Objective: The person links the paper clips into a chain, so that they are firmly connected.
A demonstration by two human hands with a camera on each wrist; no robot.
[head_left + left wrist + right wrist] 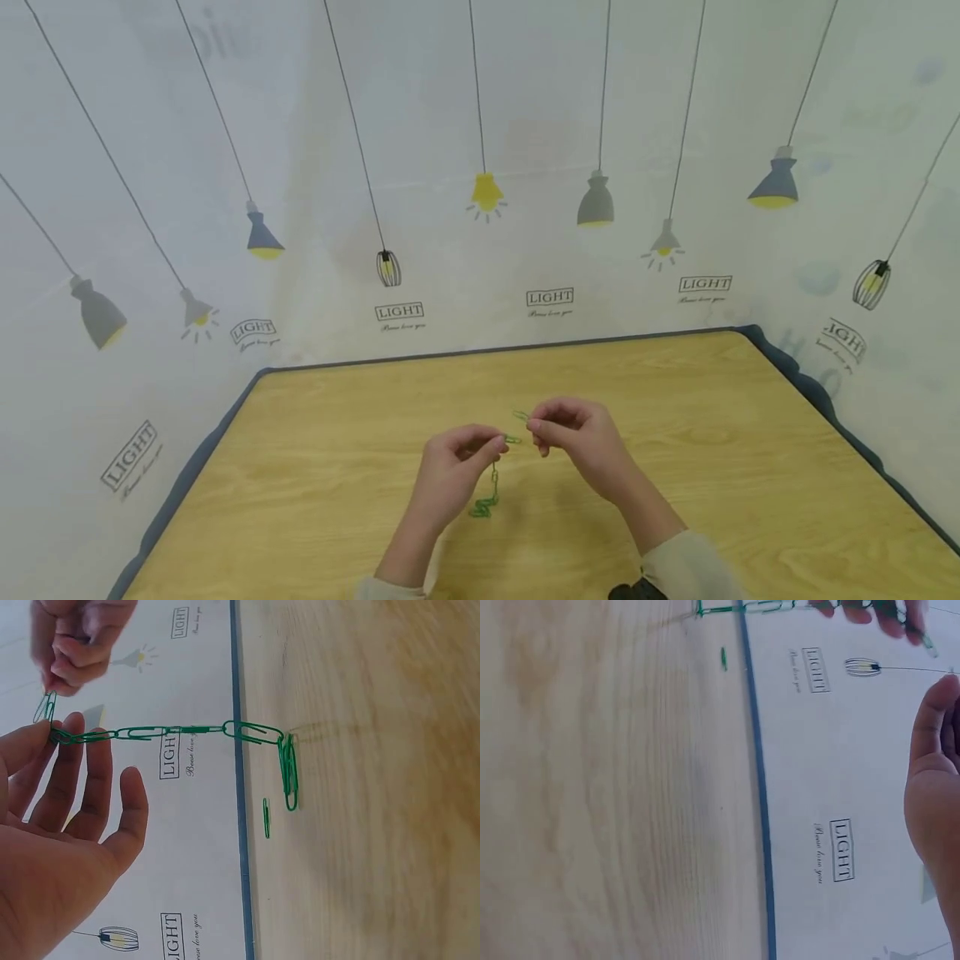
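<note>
Left hand (450, 471): thumb and fingertip closed in a narrow pinch on the top link of the chain; the other fingers are loosely spread. Best kept near the link's end, so the loop stands clear for threading.
Loose green paper clip (266, 818): on the table near the chain's foot, shown in the wrist views; neither hand touches it.
Green paper-clip chain (195, 730): hangs from the left hand, its lowest links bunched on the wooden table (337, 467). Some slack seems wise, as a taut chain would likely twist the top link.
Free green paper clip (521, 415): juts from the right fingertips toward the chain's top link, near it but apart in the head view. Its open wire end probably should enter the loop first, then slide round.
Right hand (581, 433): thumb and index finger pinch the free clip narrowly, leaving most of its wire exposed; a light hold should let it turn.
</note>
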